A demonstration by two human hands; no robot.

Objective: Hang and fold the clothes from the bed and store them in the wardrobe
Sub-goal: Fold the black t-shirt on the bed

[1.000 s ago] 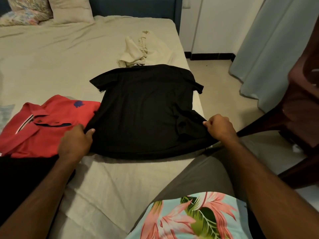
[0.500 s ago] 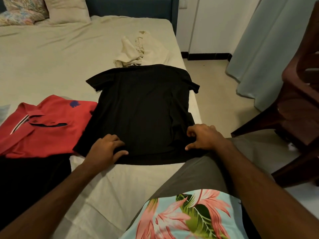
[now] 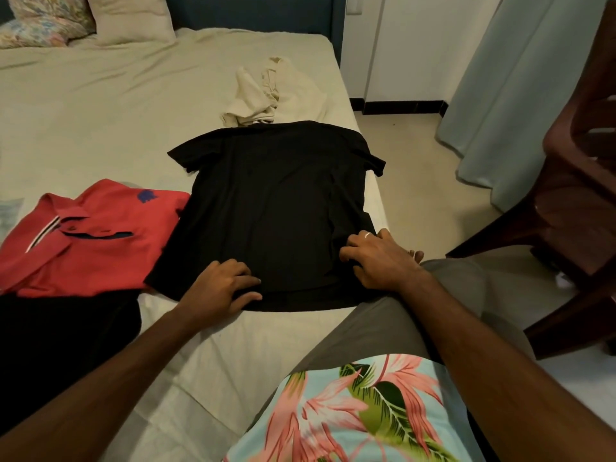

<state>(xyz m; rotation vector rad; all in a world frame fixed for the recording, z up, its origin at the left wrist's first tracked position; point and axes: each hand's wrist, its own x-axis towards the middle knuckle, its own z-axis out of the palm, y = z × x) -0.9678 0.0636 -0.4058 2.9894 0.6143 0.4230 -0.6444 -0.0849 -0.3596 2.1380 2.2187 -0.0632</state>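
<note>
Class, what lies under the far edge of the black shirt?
The black shirt overlaps the near end of a crumpled beige garment; how far that garment runs beneath is hidden.

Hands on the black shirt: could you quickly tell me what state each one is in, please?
Left hand: open, fingers resting flat on the black shirt near its hem.
Right hand: open, fingers pressing on the shirt's lower right corner.

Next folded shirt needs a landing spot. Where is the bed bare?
Bare sheet between pillows and red polo; a strip below the black shirt. Crowded: beige garment at the shirt's collar, both hands on its hem.
</note>
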